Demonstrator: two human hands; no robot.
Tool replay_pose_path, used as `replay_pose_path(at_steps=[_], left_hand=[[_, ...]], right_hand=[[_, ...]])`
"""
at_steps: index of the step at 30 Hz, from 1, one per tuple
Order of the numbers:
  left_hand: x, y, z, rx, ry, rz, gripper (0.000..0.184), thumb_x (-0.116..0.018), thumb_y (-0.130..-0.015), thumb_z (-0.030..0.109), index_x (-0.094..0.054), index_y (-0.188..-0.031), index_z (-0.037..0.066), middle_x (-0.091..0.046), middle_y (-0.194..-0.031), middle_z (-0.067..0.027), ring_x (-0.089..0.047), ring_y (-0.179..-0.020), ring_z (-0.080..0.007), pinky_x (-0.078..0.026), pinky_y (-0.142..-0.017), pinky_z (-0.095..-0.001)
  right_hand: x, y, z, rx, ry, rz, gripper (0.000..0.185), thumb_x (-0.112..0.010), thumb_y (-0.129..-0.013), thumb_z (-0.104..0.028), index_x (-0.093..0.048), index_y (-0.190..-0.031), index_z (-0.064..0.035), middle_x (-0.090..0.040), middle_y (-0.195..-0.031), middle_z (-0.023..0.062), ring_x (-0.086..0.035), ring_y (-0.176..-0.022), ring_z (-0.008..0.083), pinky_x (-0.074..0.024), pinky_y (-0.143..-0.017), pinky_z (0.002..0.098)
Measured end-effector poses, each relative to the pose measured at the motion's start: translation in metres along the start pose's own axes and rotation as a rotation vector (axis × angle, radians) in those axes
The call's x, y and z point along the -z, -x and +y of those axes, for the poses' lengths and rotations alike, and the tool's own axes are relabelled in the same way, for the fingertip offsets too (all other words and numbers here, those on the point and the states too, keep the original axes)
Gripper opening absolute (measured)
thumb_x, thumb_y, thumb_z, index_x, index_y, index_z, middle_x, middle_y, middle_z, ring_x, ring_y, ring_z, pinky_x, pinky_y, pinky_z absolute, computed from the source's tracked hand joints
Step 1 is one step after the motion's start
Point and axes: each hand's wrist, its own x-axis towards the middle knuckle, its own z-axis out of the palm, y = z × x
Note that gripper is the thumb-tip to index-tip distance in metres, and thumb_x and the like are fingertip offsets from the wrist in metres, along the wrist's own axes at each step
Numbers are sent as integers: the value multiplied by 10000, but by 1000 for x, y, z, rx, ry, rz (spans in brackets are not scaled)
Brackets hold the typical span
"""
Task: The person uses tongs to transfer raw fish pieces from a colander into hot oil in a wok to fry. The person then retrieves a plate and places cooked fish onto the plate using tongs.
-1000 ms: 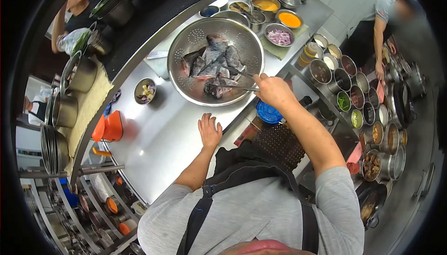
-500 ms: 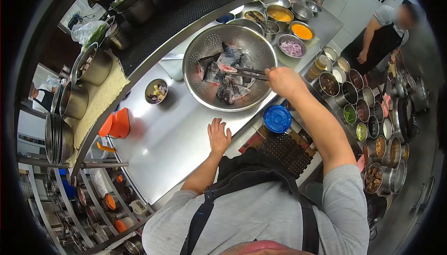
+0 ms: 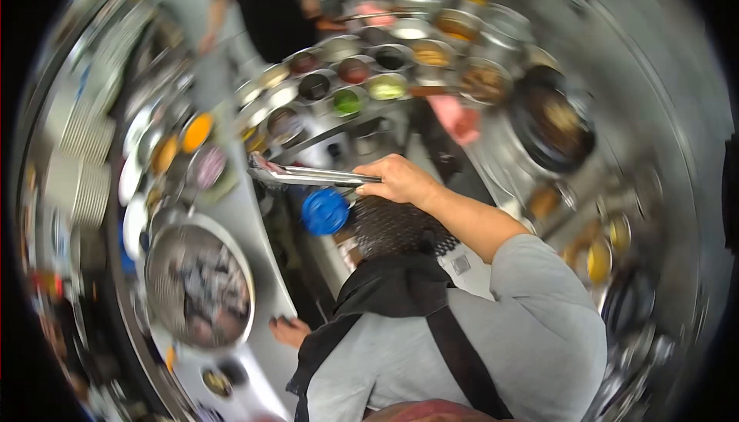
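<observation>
My right hand (image 3: 400, 179) is closed round the handle end of metal tongs (image 3: 315, 175), out over the gap between the counters. A dark and pinkish piece of fish (image 3: 264, 166) is pinched in the tips. To the left, a large metal colander (image 3: 248, 299) holds more fish pieces (image 3: 212, 283), blurred by motion. My left hand (image 3: 289, 331) is at the edge of the steel counter (image 3: 265, 372), near the colander, with its fingers smeared.
A blue lid (image 3: 325, 212) is below the tongs. Small pots of ingredients (image 3: 346, 102) line the far counter, with a dark pan (image 3: 551, 118) to their right. Bowls (image 3: 206, 166) stand beyond the colander. Another person (image 3: 273, 6) stands at the top.
The view has swung right towards the pots. My right hand has lifted the tongs out of the colander with a fish piece in them and carried it off the counter.
</observation>
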Motion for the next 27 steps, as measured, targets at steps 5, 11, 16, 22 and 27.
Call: replay_pose_path(at_steps=[5,11,16,22,27], left_hand=[[-32,-62,89,-89,366,-372,378,-585,-766,107,-541,-1107,-48,-436,-1327,-261,-411,-1247,-437,-352,-1023,-522],[-111,-119,179,-165,506,-499,315,-607,-731,-2,-532,-1035,-28,-523,-1171,-210,-498,-1117,-398,-402,-960,-438],[-163,-108,193,-76,392,-766,336,-657,-714,30,-552,-1028,-21,-572,-1053,-223,-544,-1039,-408,-424,-918,-446],[-176,-53,141,160,179,-1177,291,-690,-749,72,-618,-1019,-10,-659,-964,-208,-640,-916,-377,-511,-815,-416],[-148,-21,130,352,63,-1288,284,-688,-766,81,-622,-1027,-10,-672,-954,-197,-654,-893,-346,-518,-800,-404]], right_hand=[[98,134,77,-449,207,362,455,-740,-813,-326,-666,-1147,-25,-681,-1061,199,-677,-957,331,-518,-844,372],[227,260,123,-810,559,664,453,-733,-810,-280,-656,-1167,-13,-654,-1121,208,-645,-1042,342,-499,-928,386],[304,274,169,-1144,784,615,294,-705,-822,-241,-697,-1049,-55,-682,-985,218,-658,-959,365,-515,-860,453],[353,270,273,-1272,924,479,200,-569,-869,-171,-706,-919,-34,-693,-952,198,-673,-930,363,-536,-823,457],[378,273,356,-1240,1053,371,263,-466,-893,-126,-702,-899,-12,-700,-944,191,-696,-886,345,-567,-772,442]])
